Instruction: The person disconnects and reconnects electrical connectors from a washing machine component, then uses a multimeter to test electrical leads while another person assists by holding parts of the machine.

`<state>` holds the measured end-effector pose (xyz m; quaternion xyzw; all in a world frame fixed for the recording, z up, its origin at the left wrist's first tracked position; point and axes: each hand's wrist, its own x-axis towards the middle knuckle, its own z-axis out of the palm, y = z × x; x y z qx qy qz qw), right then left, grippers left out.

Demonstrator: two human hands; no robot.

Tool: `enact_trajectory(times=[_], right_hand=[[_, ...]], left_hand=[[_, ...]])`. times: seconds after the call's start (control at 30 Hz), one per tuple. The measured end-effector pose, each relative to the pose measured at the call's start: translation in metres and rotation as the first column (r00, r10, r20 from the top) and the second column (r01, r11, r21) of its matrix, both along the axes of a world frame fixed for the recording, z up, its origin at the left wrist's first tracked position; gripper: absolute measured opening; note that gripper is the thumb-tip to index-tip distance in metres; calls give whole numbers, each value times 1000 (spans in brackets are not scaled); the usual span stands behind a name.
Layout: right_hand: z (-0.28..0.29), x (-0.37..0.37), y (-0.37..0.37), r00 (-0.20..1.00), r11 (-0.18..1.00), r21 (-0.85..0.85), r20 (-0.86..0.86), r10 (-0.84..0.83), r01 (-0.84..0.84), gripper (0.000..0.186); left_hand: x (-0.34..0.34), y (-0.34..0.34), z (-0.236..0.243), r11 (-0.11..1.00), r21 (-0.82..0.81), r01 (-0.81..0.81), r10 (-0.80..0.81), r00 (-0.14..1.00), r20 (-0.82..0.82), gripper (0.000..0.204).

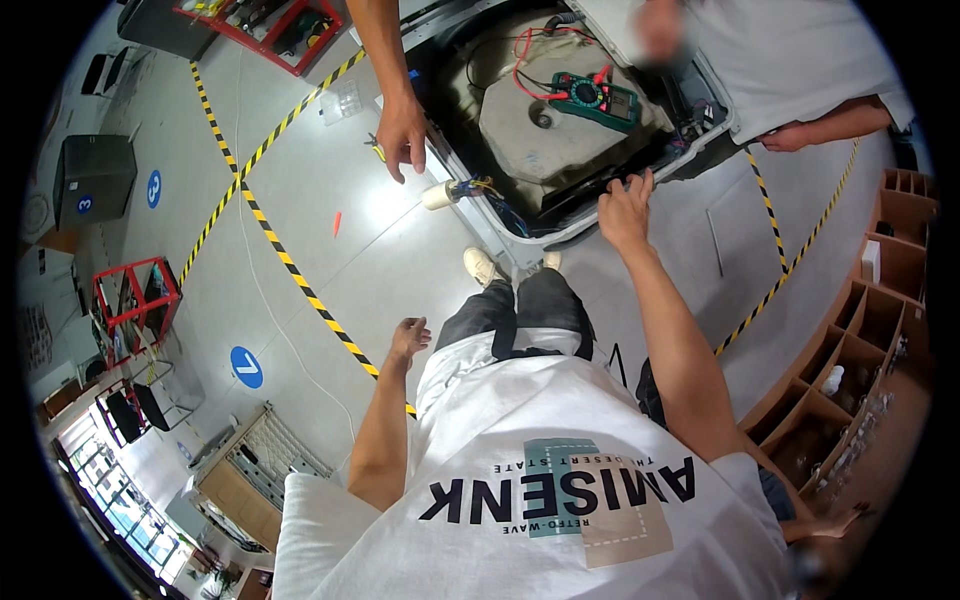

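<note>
My right hand (627, 212) rests at the near edge of an open-topped machine casing (552, 237), its fingers bent over the rim. By my left thigh hangs my left hand (408, 340), empty, with loosely bent fingers apart. Inside the casing lies a large pale grey block (510, 125). A dark green multimeter (597, 100) with red and black test leads sits on it. At the casing's left corner a white cylindrical part (440, 195) hangs out, joined to coloured wires (480, 187).
A co-worker's hand (402, 132) reaches down near the casing's left side. Another person's hand (790, 137) is at the right. Yellow-black tape (290, 262) crosses the grey floor, where an orange-red object (337, 224) lies. Wooden compartments (840, 370) stand right; a red tool cart (137, 305) stands left.
</note>
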<state>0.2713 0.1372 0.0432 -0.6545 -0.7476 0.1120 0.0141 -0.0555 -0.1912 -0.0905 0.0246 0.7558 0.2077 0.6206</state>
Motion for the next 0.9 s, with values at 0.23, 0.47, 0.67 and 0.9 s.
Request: enact_trajectory(times=[0.23, 0.47, 0.67, 0.9], right_hand=[[-6, 3, 1, 998, 993, 100, 17, 60, -62, 27], [-9, 3, 2, 999, 996, 88, 8, 31, -31, 28], [-6, 1, 2, 1000, 999, 36, 20, 1, -1, 30], [2, -1, 2, 998, 999, -22, 56, -22, 23, 31]], left_hand=[[-3, 4, 8, 1000, -8, 4, -4, 1000, 10, 40], [-4, 3, 5, 1000, -12, 10, -10, 1000, 22, 41], [-2, 4, 7, 1000, -23, 10, -10, 1000, 18, 40], [0, 8, 10, 1000, -9, 27, -27, 999, 27, 44]])
